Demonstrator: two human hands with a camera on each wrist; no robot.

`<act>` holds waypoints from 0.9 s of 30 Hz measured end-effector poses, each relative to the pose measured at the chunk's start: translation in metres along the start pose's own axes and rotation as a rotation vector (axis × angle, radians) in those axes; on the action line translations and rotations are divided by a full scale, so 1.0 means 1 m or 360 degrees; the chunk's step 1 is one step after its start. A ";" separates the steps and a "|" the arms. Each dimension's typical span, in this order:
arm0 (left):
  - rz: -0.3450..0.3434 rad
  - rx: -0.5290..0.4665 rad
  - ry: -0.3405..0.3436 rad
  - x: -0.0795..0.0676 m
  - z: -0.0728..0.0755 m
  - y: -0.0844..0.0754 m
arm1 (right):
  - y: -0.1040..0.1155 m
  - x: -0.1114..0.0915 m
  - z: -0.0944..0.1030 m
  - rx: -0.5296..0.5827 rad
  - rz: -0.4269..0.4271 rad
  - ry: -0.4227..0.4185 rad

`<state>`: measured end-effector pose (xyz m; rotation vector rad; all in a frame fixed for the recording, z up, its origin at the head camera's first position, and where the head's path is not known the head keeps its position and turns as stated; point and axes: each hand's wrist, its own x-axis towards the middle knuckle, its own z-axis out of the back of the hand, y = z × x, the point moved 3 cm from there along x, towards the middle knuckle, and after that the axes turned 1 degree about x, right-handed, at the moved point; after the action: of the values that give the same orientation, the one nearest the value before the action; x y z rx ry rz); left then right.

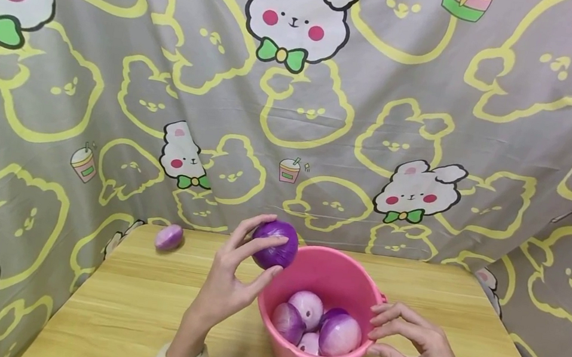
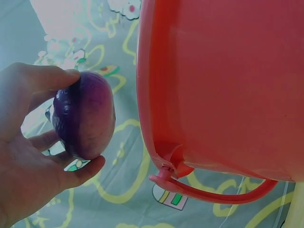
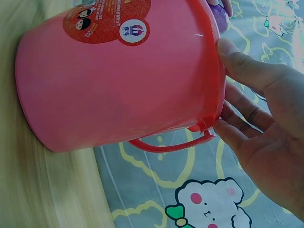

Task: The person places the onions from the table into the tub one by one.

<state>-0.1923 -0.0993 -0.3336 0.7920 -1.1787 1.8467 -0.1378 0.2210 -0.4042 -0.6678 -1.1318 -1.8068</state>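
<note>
My left hand [image 1: 231, 280] holds a glossy purple onion [image 1: 277, 247] between thumb and fingers, up at the left side of the pink bucket's rim. In the left wrist view, the onion [image 2: 88, 116] shows a dark purple half and a paler half, a short way from the bucket [image 2: 228, 85]. Several purple-and-white onions [image 1: 341, 335] lie at the bottom of the pink bucket [image 1: 328, 268], which stands upright. My right hand [image 1: 418, 344] grips the bucket's rim on the right. In the right wrist view, the thumb and fingers [image 3: 237, 59] are at the rim.
Another pale purple onion [image 1: 169, 237] lies at the back left of the wooden table [image 1: 113, 294]. A grey cartoon-print cloth [image 1: 315, 164] hangs behind the table and along its sides. The bucket's handle [image 3: 173, 147] hangs down along its outside.
</note>
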 end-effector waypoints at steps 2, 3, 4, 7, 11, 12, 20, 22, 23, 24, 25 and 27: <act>0.0009 -0.0006 0.0005 0.000 -0.001 0.000 | 0.000 0.000 0.000 -0.0001 0.0001 0.0001; 0.0013 -0.0007 0.0007 0.000 -0.002 0.000 | 0.001 0.000 0.000 -0.0003 0.0001 0.0001; 0.0017 -0.0007 0.0009 0.000 -0.002 0.001 | 0.001 0.000 0.000 -0.0006 0.0002 -0.0001; 0.0030 -0.0006 0.0009 0.000 -0.003 0.001 | 0.001 0.000 0.000 -0.0010 0.0013 -0.0006; 0.0027 -0.0005 0.0001 -0.001 -0.004 0.000 | 0.001 0.000 0.000 -0.0004 0.0024 -0.0008; 0.0022 -0.0006 0.0001 -0.001 -0.004 0.000 | 0.001 0.000 0.000 -0.0002 0.0022 -0.0007; 0.0003 -0.0029 0.0029 -0.001 -0.007 -0.001 | 0.000 -0.001 -0.001 -0.0015 -0.0027 -0.0001; 0.0014 -0.0020 0.0043 -0.002 -0.007 0.000 | 0.000 -0.001 -0.001 -0.0008 -0.0021 0.0000; 0.0019 -0.0017 0.0052 -0.002 -0.008 0.001 | 0.000 -0.001 -0.001 -0.0005 -0.0018 0.0000; 0.0022 -0.0016 0.0061 -0.002 -0.009 0.002 | 0.000 -0.001 -0.001 -0.0001 -0.0014 -0.0001; 0.0024 -0.0013 0.0069 -0.002 -0.009 0.002 | 0.000 -0.001 -0.001 0.0001 -0.0011 -0.0001; 0.0021 -0.0011 0.0083 -0.002 -0.010 0.003 | 0.000 -0.001 -0.001 0.0008 -0.0002 -0.0002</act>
<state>-0.1945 -0.0913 -0.3404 0.7299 -1.1591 1.8621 -0.1372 0.2208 -0.4055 -0.6657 -1.1377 -1.8044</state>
